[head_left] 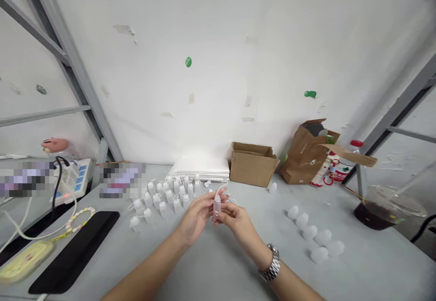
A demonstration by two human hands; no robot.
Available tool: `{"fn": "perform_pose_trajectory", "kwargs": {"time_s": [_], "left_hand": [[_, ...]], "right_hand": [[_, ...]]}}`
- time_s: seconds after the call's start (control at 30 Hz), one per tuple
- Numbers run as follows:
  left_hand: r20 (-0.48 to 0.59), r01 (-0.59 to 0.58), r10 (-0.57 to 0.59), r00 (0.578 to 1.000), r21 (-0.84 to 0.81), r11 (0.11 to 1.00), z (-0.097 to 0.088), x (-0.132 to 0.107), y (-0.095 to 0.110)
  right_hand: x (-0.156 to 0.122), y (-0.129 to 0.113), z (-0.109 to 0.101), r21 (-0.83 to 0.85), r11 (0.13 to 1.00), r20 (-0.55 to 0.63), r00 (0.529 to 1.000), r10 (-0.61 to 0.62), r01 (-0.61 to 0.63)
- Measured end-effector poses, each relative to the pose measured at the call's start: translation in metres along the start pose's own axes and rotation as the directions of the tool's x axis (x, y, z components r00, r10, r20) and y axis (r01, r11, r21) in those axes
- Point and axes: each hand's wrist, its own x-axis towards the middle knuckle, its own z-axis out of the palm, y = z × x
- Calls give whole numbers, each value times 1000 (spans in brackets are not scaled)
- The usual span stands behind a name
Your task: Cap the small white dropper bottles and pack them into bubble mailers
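A small translucent white plastic bottle (217,206) sits just below the centre of the frame, raised above the grey surface. It stands nearly upright, its narrow neck pointing up. A thin white tube curls from its top in a loop toward the upper right. The bottle is pinched between the fingertips of both hands: the left hand (195,217) meets it from the left, near the top, and the right hand (237,219) grips its body from the right.
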Motion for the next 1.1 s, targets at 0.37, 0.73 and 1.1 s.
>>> {"fn": "perform_pose_trajectory", "kwargs": {"time_s": [0.37, 0.73, 1.1], "left_hand": [[-25, 8, -9, 1000, -23, 1000, 1, 2, -2], [-62, 32, -32, 998, -5, 999, 6, 0, -4], [-81, 120, -125, 989, -67, 991, 4, -1, 0]], "right_hand": [[1, 4, 0, -15, 1000, -15, 1000, 15, -15], [-7, -11, 0, 248, 958, 223, 971, 91, -147], [-5, -7, -1, 221, 966, 224, 971, 83, -134]]}}
